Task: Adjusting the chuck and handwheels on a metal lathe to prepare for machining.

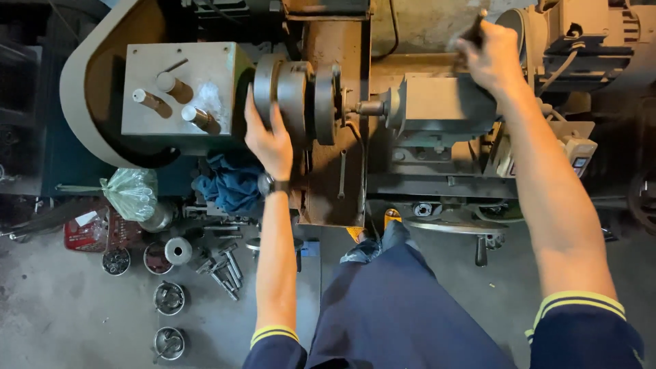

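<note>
Lathe point(342, 178) work fills the view from above. The left hand point(268, 140) lies on the chuck point(290, 96), fingers point(250, 109) curled over its rim and gripping it, a watch point(268, 184) on the wrist. The chuck sits just right of the grey headstock point(184, 75) with its three levers. The right hand point(490, 55) is clenched round a dark handle point(476, 27) at the far end of the tailstock point(444, 106), whose centre point(372, 107) points at the chuck and stands just beside it. A blue rag point(229, 181) hangs at the lathe's near edge, under the left wrist. On the floor point(61, 307) to the left lie metal tins point(169, 298), bolts point(225, 270) and a green bag point(131, 193).
</note>
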